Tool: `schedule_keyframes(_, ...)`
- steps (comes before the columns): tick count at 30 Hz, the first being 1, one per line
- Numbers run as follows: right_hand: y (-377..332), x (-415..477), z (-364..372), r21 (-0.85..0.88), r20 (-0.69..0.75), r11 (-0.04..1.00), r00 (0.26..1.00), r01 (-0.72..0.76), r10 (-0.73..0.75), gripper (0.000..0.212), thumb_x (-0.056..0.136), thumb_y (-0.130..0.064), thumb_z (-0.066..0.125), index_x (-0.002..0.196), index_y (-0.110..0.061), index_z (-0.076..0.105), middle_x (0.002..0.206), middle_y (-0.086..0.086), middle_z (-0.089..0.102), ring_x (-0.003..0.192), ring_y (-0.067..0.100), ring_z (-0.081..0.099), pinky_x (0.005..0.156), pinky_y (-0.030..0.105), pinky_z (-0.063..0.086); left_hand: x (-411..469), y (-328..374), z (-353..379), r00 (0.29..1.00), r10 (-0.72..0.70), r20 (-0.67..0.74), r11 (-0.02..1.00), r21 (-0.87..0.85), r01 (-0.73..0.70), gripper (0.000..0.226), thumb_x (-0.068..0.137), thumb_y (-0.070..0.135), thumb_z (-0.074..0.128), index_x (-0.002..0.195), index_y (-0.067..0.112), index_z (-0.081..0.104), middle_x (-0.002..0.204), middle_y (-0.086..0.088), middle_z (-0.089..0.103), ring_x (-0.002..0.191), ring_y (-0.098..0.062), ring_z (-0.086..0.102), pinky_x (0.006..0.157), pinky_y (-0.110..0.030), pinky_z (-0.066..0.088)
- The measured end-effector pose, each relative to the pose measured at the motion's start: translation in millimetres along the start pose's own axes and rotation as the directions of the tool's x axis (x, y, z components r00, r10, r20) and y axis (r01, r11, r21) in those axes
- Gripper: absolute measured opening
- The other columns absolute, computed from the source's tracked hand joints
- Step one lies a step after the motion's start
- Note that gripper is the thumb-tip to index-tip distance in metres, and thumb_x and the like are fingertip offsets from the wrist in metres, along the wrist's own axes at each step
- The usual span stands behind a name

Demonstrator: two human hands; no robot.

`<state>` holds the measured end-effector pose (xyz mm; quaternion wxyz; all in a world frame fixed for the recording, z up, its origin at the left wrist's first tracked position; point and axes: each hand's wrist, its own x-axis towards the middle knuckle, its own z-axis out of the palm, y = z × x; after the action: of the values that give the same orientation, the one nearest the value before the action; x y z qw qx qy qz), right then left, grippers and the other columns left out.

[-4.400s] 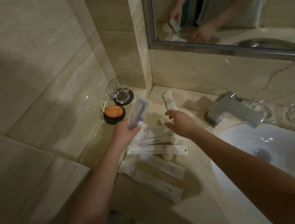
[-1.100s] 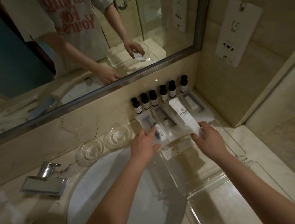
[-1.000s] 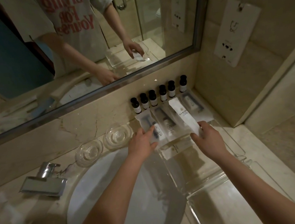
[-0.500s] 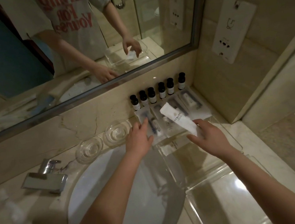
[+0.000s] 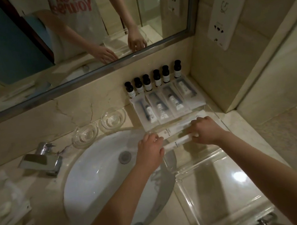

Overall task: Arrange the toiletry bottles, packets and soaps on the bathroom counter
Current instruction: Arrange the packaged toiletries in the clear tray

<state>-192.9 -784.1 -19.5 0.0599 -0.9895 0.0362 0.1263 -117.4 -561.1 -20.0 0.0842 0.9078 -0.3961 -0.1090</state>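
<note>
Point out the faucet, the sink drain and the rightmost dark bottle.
faucet point(image 5: 40, 161): head view, flat top of spout.
sink drain point(image 5: 124, 157): head view, centre of stopper.
rightmost dark bottle point(image 5: 177, 71): head view, its body.

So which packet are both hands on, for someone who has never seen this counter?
Start at the six dark bottles below the mirror. Four clear sachets lie before them. The packet lies crosswise nearer the viewer, long, white and opaque, between the left hand and right hand.

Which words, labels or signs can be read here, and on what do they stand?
"FOR YOURS", mirrored and cut off: T-shirt in the mirror.
Hairdryer pictogram: wall socket plate.
Print on long white packets, bottle labels and tube sachets: too small to read.
</note>
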Motion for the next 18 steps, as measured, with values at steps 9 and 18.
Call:
schedule_keyframes(9, 0.1, -6.6, 33.0, 0.091, -0.240, 0.991, 0.964, -0.095, 0.114, 0.043, 0.062, -0.010, 0.075, 0.105, -0.015, 0.069, 0.096, 0.009, 0.067, 0.088, 0.033, 0.063, 0.069, 0.038, 0.051, -0.1, 23.4, 21.1, 0.994, 0.066, 0.092, 0.993, 0.094, -0.075, 0.051, 0.075, 0.020, 0.066, 0.125, 0.012, 0.057, 0.131, -0.008, 0.056, 0.123, -0.025, 0.052, 0.093, -0.043, 0.041)
schedule_keyframes(18, -5.9, -7.3, 41.8, 0.080, -0.264, 0.973, 0.937, -0.215, 0.229, 0.020, 0.061, -0.015, 0.078, 0.080, -0.020, 0.073, 0.078, 0.003, 0.063, 0.071, 0.027, 0.061, 0.047, 0.026, 0.039, 8.6, 35.8, 19.4, 0.992, -0.007, 0.125, 0.971, 0.236, -0.023, 0.053, 0.050, 0.024, 0.082, 0.102, 0.024, 0.071, 0.100, -0.002, 0.065, 0.096, -0.024, 0.060, 0.077, -0.038, 0.047)
